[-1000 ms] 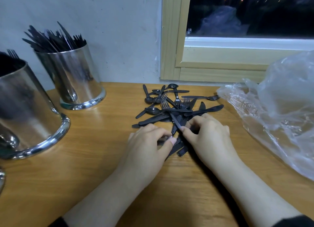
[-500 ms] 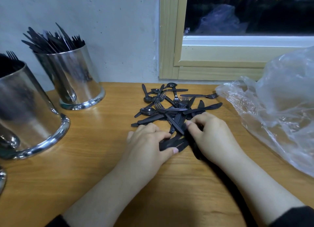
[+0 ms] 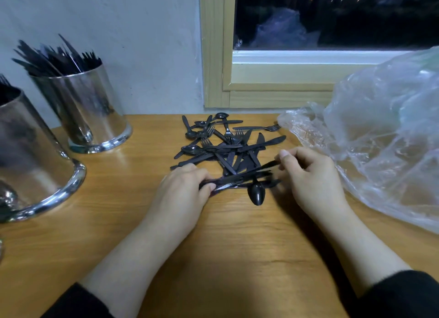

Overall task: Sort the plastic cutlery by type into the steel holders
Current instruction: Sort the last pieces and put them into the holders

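A loose pile of black plastic cutlery (image 3: 225, 144) lies on the wooden table (image 3: 213, 246) below the window. My left hand (image 3: 185, 194) grips one end of a small bundle of black knives (image 3: 242, 177), held level just above the table. My right hand (image 3: 311, 182) pinches the other end of that bundle with thumb and forefinger. A black spoon (image 3: 256, 194) lies right under the bundle. A steel holder (image 3: 95, 118) at the back left is full of black knives. A nearer steel holder (image 3: 31, 160) at the left edge shows fork tips.
A crumpled clear plastic bag (image 3: 384, 137) covers the table's right side, close to my right hand. A wooden window frame (image 3: 213, 56) and a white wall stand behind the pile. A third holder's base barely shows at the far left edge.
Both hands have gathered several knives out of the pile's near edge and lifted them as a bundle. My right hand moved right to the bundle's far end. A spoon is now uncovered beneath.
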`<move>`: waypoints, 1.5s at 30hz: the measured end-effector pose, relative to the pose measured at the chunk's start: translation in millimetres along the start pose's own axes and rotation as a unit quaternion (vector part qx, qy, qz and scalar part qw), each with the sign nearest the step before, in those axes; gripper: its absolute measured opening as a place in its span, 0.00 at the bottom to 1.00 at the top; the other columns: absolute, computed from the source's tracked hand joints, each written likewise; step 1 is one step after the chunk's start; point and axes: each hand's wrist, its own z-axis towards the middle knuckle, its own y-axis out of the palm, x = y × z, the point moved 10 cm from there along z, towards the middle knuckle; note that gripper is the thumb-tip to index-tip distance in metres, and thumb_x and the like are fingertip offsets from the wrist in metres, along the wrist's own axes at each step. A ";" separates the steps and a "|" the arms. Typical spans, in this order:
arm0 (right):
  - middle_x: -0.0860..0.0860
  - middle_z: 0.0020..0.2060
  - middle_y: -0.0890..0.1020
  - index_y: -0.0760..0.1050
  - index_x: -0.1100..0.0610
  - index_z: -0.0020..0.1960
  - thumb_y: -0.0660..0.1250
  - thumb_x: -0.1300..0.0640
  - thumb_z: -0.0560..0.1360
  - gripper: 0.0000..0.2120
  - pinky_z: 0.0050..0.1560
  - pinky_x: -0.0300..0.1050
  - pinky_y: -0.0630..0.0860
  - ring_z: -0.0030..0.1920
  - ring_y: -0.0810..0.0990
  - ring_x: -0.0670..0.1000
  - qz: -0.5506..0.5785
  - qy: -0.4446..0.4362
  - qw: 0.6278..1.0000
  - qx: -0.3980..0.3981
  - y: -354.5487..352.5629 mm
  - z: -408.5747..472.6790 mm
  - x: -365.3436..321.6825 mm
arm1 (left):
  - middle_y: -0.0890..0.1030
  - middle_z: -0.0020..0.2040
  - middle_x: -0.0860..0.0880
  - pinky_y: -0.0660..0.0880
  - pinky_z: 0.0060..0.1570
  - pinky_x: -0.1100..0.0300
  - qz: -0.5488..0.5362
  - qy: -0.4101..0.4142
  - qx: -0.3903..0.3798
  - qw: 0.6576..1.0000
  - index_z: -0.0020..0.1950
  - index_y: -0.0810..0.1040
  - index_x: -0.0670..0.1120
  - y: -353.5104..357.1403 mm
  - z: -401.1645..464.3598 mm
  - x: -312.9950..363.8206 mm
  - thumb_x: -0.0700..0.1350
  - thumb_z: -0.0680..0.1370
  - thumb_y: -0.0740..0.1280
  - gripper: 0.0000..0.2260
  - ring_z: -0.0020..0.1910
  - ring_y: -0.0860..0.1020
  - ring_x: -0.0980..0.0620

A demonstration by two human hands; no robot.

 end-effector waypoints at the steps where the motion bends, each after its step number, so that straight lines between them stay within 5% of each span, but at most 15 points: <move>1: 0.49 0.28 0.80 0.77 0.52 0.36 0.65 0.49 0.81 0.15 0.34 0.44 0.69 0.28 0.74 0.44 -0.006 -0.002 1.000 -0.002 -1.2 -2.1 -2.7 | 0.77 0.50 0.57 0.68 0.53 0.58 -0.002 0.000 0.006 1.000 0.56 0.82 0.52 -1.8 -0.8 -0.8 0.49 0.83 0.65 0.07 0.52 0.73 0.55; 5: 0.46 0.28 0.80 0.78 0.50 0.38 0.64 0.49 0.81 0.14 0.29 0.35 0.66 0.26 0.74 0.42 -0.017 0.010 0.999 -0.032 3.1 -6.0 -4.3 | 0.78 0.50 0.56 0.66 0.44 0.64 -0.012 -0.011 0.018 1.000 0.56 0.82 0.49 -6.7 -3.6 -6.0 0.47 0.84 0.63 0.08 0.50 0.73 0.55; 9: 0.47 0.33 0.82 0.79 0.48 0.42 0.65 0.49 0.81 0.10 0.38 0.45 0.75 0.32 0.81 0.48 0.011 0.010 0.999 -0.041 5.1 -3.5 -3.7 | 0.77 0.44 0.59 0.67 0.41 0.67 -0.058 -0.033 0.047 0.997 0.52 0.79 0.54 -20.4 -8.5 -13.4 0.48 0.84 0.63 0.05 0.45 0.75 0.58; 14: 0.42 0.34 0.82 0.80 0.46 0.48 0.65 0.49 0.80 0.06 0.38 0.40 0.70 0.33 0.78 0.41 0.032 0.005 0.998 -0.047 11.2 -1.2 -3.8 | 0.78 0.32 0.57 0.68 0.33 0.73 -0.154 -0.069 0.055 0.984 0.44 0.78 0.56 -28.6 -14.5 -22.7 0.47 0.83 0.65 0.09 0.35 0.75 0.68; 18: 0.48 0.36 0.84 0.79 0.49 0.59 0.64 0.49 0.81 0.10 0.36 0.41 0.73 0.31 0.77 0.45 0.117 0.009 0.989 -0.086 22.4 -3.6 -6.4 | 0.80 0.35 0.65 0.69 0.33 0.75 -0.224 -0.079 0.053 0.970 0.44 0.80 0.55 -24.9 -16.1 -19.4 0.47 0.83 0.65 0.09 0.35 0.76 0.66; 28: 0.57 0.37 0.83 0.80 0.63 0.53 0.65 0.65 0.80 0.06 0.34 0.43 0.73 0.34 0.77 0.52 0.359 0.093 0.923 -0.101 36.1 -5.5 -1.0 | 0.85 0.38 0.50 0.75 0.36 0.61 -0.373 -0.119 0.028 0.920 0.49 0.84 0.49 -5.3 -14.0 -26.2 0.43 0.84 0.63 0.11 0.33 0.77 0.56; 31: 0.56 0.35 0.82 0.80 0.62 0.55 0.65 0.66 0.80 0.07 0.34 0.43 0.73 0.33 0.77 0.52 0.382 0.112 0.913 -0.092 36.7 -5.1 2.3 | 0.85 0.40 0.52 0.76 0.39 0.58 -0.342 -0.097 0.027 0.934 0.50 0.83 0.52 -6.8 -12.3 -22.9 0.44 0.84 0.63 0.10 0.33 0.77 0.57; 35: 0.56 0.35 0.81 0.80 0.61 0.57 0.65 0.65 0.80 0.09 0.34 0.41 0.74 0.33 0.77 0.51 0.403 0.125 0.902 -0.088 38.3 -5.7 3.2 | 0.81 0.37 0.57 0.72 0.36 0.70 -0.262 -0.045 0.013 0.964 0.48 0.81 0.60 -9.1 -13.6 -12.0 0.48 0.84 0.63 0.10 0.34 0.76 0.61; 40: 0.56 0.35 0.80 0.77 0.59 0.65 0.65 0.65 0.80 0.14 0.34 0.41 0.74 0.33 0.77 0.51 0.423 0.138 0.892 -0.087 38.4 -5.5 5.3 | 0.78 0.34 0.71 0.67 0.38 0.73 -0.240 -0.013 -0.018 0.971 0.56 0.78 0.65 -8.6 -15.7 -1.6 0.48 0.85 0.61 0.11 0.37 0.76 0.70; 45: 0.54 0.31 0.76 0.80 0.58 0.59 0.61 0.66 0.81 0.11 0.31 0.41 0.72 0.30 0.74 0.50 0.457 0.129 0.873 -0.116 37.4 -5.3 -5.1 | 0.78 0.35 0.72 0.68 0.38 0.77 -0.219 0.020 -0.062 0.973 0.50 0.73 0.69 -9.4 -19.2 14.6 0.48 0.85 0.59 0.14 0.40 0.77 0.72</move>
